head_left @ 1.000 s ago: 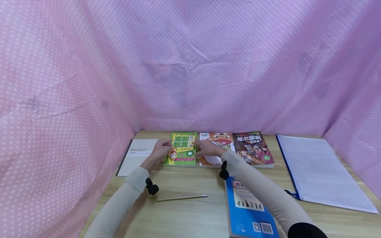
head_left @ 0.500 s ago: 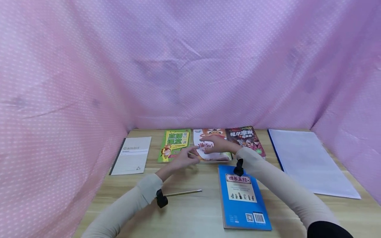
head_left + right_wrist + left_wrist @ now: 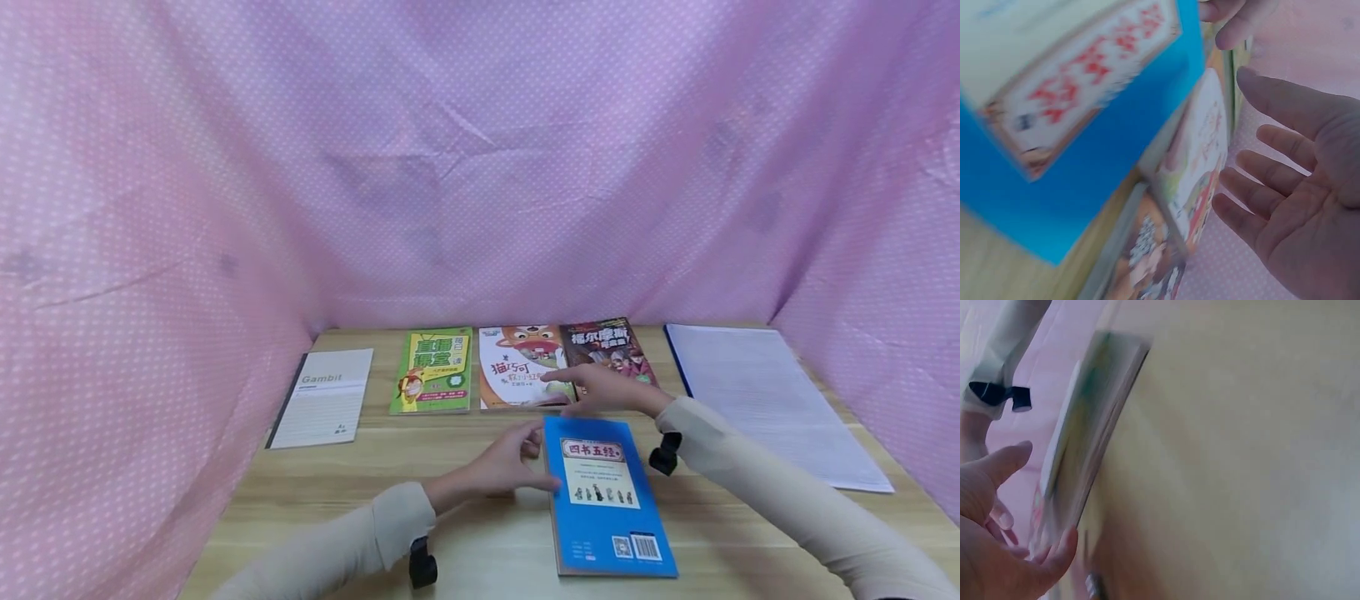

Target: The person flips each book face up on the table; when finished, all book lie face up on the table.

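Observation:
A blue book (image 3: 615, 542) lies face up near the front, with a pale panel of small figures and a barcode. At its left edge is my left hand (image 3: 498, 465), thumb extended to the cover and fingers loosely bent. My right hand (image 3: 607, 389) hovers by its far edge, in front of a white book with a cartoon animal (image 3: 517, 367) and a dark comic-style book (image 3: 637, 367). In the right wrist view, that right hand (image 3: 1310, 169) has spread fingers holding nothing. A blurred book edge (image 3: 1094, 425) stands beside my left hand (image 3: 1004, 544) in the left wrist view.
Back left on the wooden table (image 3: 420, 542) lies a green book (image 3: 450, 379). Farther left is a notebook (image 3: 326, 408) marked Gambit. A white folder (image 3: 772, 400) with a blue edge lies at right. Pink dotted cloth (image 3: 480, 167) surrounds the table.
Both hands have left the green book and moved right, the left coming nearer to reach the blue book. The pencil on the table is now out of sight behind the left hand in the head view.

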### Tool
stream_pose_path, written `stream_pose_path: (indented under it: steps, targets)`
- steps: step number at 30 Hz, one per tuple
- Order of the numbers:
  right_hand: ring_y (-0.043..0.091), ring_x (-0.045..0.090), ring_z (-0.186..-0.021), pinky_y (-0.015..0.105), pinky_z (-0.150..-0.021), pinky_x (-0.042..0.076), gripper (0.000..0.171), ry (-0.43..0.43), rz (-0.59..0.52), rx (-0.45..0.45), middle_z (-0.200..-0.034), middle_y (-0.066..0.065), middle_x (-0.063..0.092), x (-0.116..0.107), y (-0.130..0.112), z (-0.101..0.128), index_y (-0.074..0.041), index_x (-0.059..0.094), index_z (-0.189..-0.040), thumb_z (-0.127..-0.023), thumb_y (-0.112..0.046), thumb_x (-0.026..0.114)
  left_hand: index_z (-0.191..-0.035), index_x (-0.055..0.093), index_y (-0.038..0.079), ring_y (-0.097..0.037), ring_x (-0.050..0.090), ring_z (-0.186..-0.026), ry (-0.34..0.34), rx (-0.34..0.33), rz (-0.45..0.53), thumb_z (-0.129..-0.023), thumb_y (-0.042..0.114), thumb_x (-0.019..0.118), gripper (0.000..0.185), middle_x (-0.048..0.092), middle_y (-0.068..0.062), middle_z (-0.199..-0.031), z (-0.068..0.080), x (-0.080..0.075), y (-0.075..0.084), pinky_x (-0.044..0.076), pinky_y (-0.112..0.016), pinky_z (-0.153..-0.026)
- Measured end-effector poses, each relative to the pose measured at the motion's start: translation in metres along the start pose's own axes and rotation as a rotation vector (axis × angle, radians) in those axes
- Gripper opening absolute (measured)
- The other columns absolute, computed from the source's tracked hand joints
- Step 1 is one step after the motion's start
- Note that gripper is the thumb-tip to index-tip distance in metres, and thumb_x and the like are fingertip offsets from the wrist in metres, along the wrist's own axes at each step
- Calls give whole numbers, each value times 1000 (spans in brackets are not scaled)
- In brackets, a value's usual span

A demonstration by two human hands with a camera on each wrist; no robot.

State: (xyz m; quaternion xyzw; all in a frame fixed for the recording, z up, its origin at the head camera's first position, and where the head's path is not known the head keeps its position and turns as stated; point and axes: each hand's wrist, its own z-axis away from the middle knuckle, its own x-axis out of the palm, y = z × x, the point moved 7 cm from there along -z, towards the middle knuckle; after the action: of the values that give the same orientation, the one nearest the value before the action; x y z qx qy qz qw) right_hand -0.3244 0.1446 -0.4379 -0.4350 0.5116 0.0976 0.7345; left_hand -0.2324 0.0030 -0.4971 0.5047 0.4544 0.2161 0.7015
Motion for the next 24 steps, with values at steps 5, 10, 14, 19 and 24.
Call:
stream_pose_path:
  steps: [5,10,14,19,24]
  targets:
    - [43,56,-130,58,-104,51,62,-32,-15,-8,-144,17,59,5,8,26,-7,53,-148,-92,-20,77,-161,26,12,-17,50,-119,17,-49,16,-80,27,89,104,47,-1,-136,7,20,-3,54,-27,-98]
    - [45,47,-140,64,-108,46,63,-53,-16,-19,-149,16,56,7,17,48,-8,55,-147,-90,-20,79,-163,23,15,-17,52,-114,28,-84,29,-75,27,92,113,42,-4,-137,15,31,-4,56,-26,-95]
    - [54,27,-148,74,-110,36,64,-55,-20,13,-153,16,52,9,26,62,-12,57,-145,-87,-23,81,-163,21,16,-16,50,-116,33,-92,-41,-70,30,96,121,39,-5,-143,22,36,-6,53,-32,-105]
    - [52,28,-148,73,-113,34,65,-86,24,38,-153,14,53,18,36,74,-15,61,-142,-83,-25,85,-164,19,15,-13,46,-122,1,-75,-165,-66,34,97,127,30,-5,-154,26,40,-6,47,-31,-112]
    - [48,38,-145,67,-113,38,65,-137,42,28,-157,20,45,29,41,80,-13,59,-144,-85,-24,84,-163,23,11,-14,45,-129,-21,-63,-198,-67,35,97,123,26,-5,-157,25,42,-5,46,-27,-113]
